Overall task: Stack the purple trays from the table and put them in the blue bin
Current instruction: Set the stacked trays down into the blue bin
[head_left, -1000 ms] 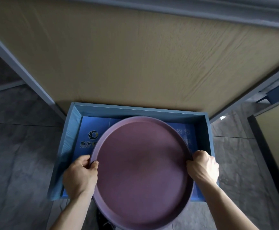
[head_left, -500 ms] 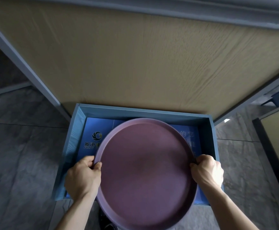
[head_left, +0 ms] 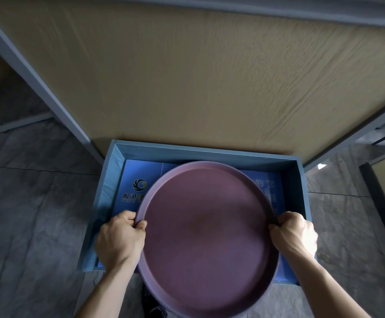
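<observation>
Both grips, left hand (head_left: 120, 240) and right hand (head_left: 295, 235), clench the face-up purple tray (head_left: 207, 237) over the blue bin (head_left: 109, 180).

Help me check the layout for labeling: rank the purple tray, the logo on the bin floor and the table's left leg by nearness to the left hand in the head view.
1. purple tray, in the left hand's grip.
2. logo, just beyond, on the bin floor.
3. table's left leg, far upper left.

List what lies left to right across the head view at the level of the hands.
Grey floor tiles → blue bin's left wall → left hand → purple tray → right hand → grey floor tiles again.
</observation>
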`<move>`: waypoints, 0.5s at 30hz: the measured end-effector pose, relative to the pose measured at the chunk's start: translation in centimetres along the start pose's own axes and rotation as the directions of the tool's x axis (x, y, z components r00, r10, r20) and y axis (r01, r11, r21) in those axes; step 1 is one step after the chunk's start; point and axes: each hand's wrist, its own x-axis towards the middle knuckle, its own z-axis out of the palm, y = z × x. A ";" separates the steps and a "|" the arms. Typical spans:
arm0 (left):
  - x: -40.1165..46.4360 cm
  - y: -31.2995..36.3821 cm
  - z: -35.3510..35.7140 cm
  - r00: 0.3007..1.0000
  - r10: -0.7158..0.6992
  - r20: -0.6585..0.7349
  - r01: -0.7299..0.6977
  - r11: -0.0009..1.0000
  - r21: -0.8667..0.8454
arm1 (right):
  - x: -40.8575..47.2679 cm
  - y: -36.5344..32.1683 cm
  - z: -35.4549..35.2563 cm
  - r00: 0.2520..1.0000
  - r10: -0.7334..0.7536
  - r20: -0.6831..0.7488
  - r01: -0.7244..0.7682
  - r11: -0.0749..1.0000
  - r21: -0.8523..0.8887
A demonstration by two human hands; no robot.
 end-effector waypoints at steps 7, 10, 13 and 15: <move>0.6 -0.3 -0.1 0.998 0.066 0.004 -0.067 0.996 0.053 | 0.1 0.1 0.1 1.000 -0.005 0.020 0.005 1.000 -0.010; 0.7 -0.3 -0.1 0.995 0.103 0.003 -0.103 0.993 0.061 | 0.2 0.0 0.0 1.000 -0.008 0.024 0.008 1.000 -0.009; 0.6 -0.3 -0.2 0.988 0.154 -0.001 -0.153 0.983 0.098 | 0.3 0.0 0.0 1.000 -0.013 0.024 0.013 1.000 -0.011; 0.7 -0.2 -0.2 0.987 0.159 0.005 -0.159 0.982 0.101 | 0.3 0.0 0.0 0.999 -0.016 0.028 0.016 1.000 -0.006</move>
